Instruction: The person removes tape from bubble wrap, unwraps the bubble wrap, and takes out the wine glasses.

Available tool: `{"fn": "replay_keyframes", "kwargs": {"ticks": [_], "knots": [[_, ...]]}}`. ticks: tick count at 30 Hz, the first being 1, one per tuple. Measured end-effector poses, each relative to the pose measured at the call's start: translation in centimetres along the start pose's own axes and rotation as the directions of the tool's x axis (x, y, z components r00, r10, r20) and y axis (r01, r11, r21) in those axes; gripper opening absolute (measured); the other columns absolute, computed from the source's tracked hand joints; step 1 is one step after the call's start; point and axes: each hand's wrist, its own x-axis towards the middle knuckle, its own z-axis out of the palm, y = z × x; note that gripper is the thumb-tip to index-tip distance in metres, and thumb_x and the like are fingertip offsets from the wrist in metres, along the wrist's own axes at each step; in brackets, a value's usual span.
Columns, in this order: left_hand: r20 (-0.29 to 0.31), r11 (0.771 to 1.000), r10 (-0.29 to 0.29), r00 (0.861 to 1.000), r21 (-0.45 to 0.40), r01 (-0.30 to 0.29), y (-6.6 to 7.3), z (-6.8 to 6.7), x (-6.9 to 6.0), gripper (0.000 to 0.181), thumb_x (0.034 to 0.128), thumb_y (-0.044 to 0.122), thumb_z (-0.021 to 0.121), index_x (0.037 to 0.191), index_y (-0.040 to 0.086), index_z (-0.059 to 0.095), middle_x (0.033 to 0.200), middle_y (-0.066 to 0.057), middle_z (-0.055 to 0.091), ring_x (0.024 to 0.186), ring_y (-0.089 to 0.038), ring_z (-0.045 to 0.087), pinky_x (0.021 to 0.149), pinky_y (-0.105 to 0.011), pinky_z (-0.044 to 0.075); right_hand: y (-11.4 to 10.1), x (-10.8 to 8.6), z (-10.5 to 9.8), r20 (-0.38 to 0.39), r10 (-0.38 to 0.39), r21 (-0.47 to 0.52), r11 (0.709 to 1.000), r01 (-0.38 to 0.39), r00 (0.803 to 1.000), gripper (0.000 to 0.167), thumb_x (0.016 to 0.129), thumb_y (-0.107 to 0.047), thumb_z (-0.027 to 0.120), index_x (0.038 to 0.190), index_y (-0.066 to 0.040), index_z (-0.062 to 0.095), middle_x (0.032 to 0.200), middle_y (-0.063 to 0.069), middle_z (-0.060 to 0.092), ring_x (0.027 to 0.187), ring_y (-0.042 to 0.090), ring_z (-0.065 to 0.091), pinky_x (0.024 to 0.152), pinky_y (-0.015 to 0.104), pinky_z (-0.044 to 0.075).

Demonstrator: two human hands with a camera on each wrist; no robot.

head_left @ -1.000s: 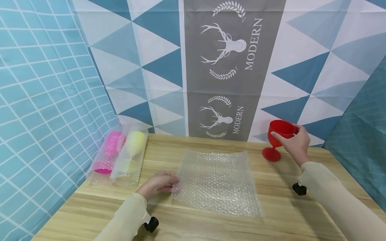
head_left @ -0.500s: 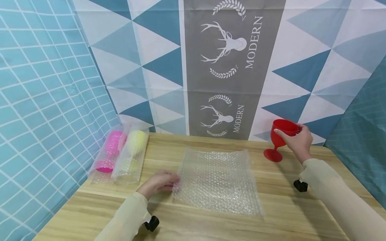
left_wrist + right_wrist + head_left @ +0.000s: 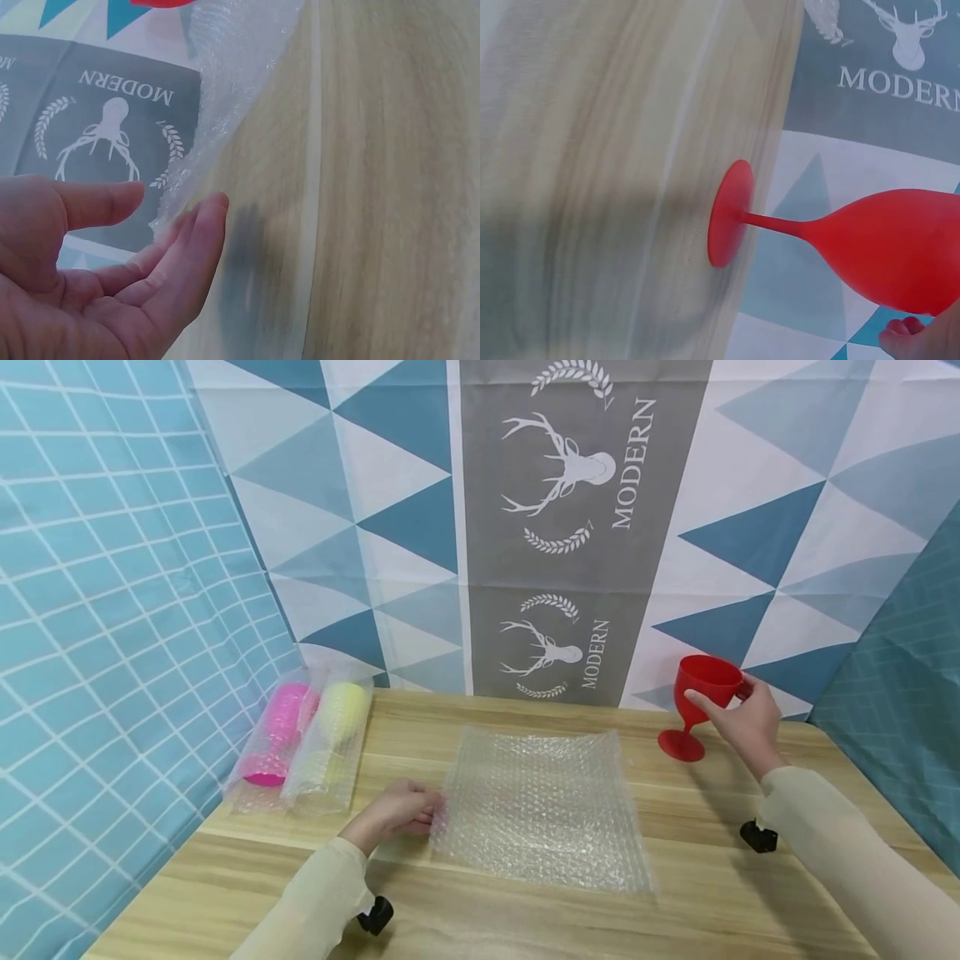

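A red goblet [image 3: 696,702] stands at the right rear of the table, its round foot apparently on the wood. My right hand [image 3: 746,718] holds its bowl from the right, thumb at the near side. Side-on in the right wrist view, the goblet [image 3: 900,247] shows its thin stem and foot, with a few fingertips below the bowl. A clear bubble wrap sheet or bag [image 3: 543,810] lies mid-table. At its left edge is my left hand [image 3: 401,814], fingertips partly behind the plastic. The left wrist view shows that hand [image 3: 112,277] with thumb and fairly straight fingers apart, beside the bubble wrap [image 3: 232,67].
At the table's left rear lie a pink goblet [image 3: 285,722] and a yellow goblet [image 3: 341,714], each inside bubble wrap. A patterned cloth [image 3: 555,527] hangs behind the wooden table [image 3: 525,927]. A blue grid cloth [image 3: 112,610] borders the left side.
The head view has shifted slightly. My right wrist has moved a little to the right, while the goblet, the bubble wrap and my left hand stay nearly in place.
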Motion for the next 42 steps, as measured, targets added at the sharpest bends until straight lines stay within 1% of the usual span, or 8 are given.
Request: {"fn": "replay_keyframes", "kwargs": {"ticks": [10, 18, 28, 32, 35, 38, 40, 42], "knots": [[-0.156, 0.971, 0.054, 0.986, 0.240, -0.015, 1.2, -0.4, -1.4, 0.033, 0.0931, 0.017, 0.059, 0.108, -0.012, 0.058, 0.092, -0.020, 0.068, 0.077, -0.020, 0.069, 0.073, -0.034, 0.060, 0.9, -2.4, -0.9, 0.117, 0.066, -0.036, 0.997, -0.062, 0.991, 0.099, 0.086, -0.050, 0.063, 0.150, 0.005, 0.010, 0.152, 0.033, 0.023, 0.132, 0.053, 0.032, 0.103, 0.059, 0.044], [-0.270, 0.842, 0.208, 0.940, 0.539, -0.031, 2.2, -2.4, -2.1, 0.033, 0.0926, 0.025, 0.059, 0.102, -0.007, 0.061, 0.098, -0.022, 0.067, 0.083, -0.026, 0.065, 0.070, -0.038, 0.055, 1.0, -4.6, -0.8, 0.219, 0.160, 0.005, 0.986, -0.165, 0.962, 0.098, 0.090, -0.059, 0.051, 0.149, 0.007, 0.010, 0.151, 0.034, 0.024, 0.134, 0.051, 0.033, 0.106, 0.057, 0.042], [-0.321, 0.740, 0.360, 0.876, 0.670, -0.059, 2.1, -4.8, -2.2, 0.038, 0.0941, 0.020, 0.055, 0.112, -0.014, 0.055, 0.106, -0.030, 0.062, 0.090, -0.036, 0.063, 0.081, -0.050, 0.053, 1.0, -7.0, 0.4, 0.363, 0.179, -0.071, 0.984, -0.165, 0.915, 0.085, 0.094, -0.056, 0.046, 0.145, 0.009, 0.026, 0.143, 0.033, 0.037, 0.122, 0.045, 0.044, 0.097, 0.047, 0.052], [-0.362, 0.648, 0.483, 0.797, 0.760, -0.047, 1.9, -6.1, -2.1, 0.035, 0.0927, 0.014, 0.055, 0.111, -0.016, 0.054, 0.105, -0.035, 0.059, 0.098, -0.048, 0.059, 0.085, -0.055, 0.051, 1.1, -8.0, 1.0, 0.418, 0.179, -0.075, 0.984, -0.163, 0.891, 0.087, 0.094, -0.056, 0.046, 0.145, 0.011, 0.024, 0.142, 0.033, 0.037, 0.122, 0.043, 0.045, 0.096, 0.044, 0.052], [-0.396, 0.553, 0.610, 0.686, 0.833, -0.010, 1.6, -7.5, -1.8, 0.031, 0.0895, 0.007, 0.055, 0.105, -0.019, 0.055, 0.096, -0.037, 0.059, 0.090, -0.051, 0.059, 0.080, -0.056, 0.053, 1.3, -8.6, 1.5, 0.450, 0.183, -0.075, 0.983, -0.167, 0.874, 0.088, 0.093, -0.058, 0.046, 0.145, 0.010, 0.025, 0.139, 0.032, 0.040, 0.119, 0.041, 0.049, 0.094, 0.042, 0.053], [-0.415, 0.511, 0.677, 0.608, 0.860, 0.018, 1.2, -8.9, -1.6, 0.025, 0.0867, 0.002, 0.054, 0.097, -0.020, 0.055, 0.087, -0.037, 0.059, 0.079, -0.051, 0.059, 0.071, -0.057, 0.053, 1.5, -9.0, 1.8, 0.476, 0.173, -0.078, 0.985, -0.154, 0.862, 0.088, 0.093, -0.058, 0.047, 0.145, 0.010, 0.025, 0.138, 0.031, 0.041, 0.117, 0.040, 0.052, 0.095, 0.044, 0.052], [-0.428, 0.518, 0.678, 0.598, 0.855, 0.025, 1.2, -9.9, -1.6, 0.022, 0.0866, 0.001, 0.051, 0.093, -0.021, 0.055, 0.082, -0.037, 0.058, 0.075, -0.052, 0.059, 0.067, -0.058, 0.053, 1.7, -9.2, 2.0, 0.493, 0.163, -0.073, 0.987, -0.146, 0.855, 0.087, 0.093, -0.057, 0.047, 0.144, 0.011, 0.026, 0.138, 0.032, 0.041, 0.116, 0.039, 0.053, 0.096, 0.046, 0.051], [-0.443, 0.545, 0.649, 0.619, 0.838, 0.028, 1.3, -10.8, -1.7, 0.020, 0.0866, 0.000, 0.048, 0.085, -0.019, 0.054, 0.077, -0.037, 0.057, 0.069, -0.050, 0.058, 0.060, -0.057, 0.052, 1.8, -9.4, 2.2, 0.507, 0.151, -0.069, 0.989, -0.134, 0.849, 0.084, 0.095, -0.053, 0.047, 0.144, 0.011, 0.027, 0.139, 0.033, 0.042, 0.116, 0.039, 0.055, 0.097, 0.047, 0.050]]}}
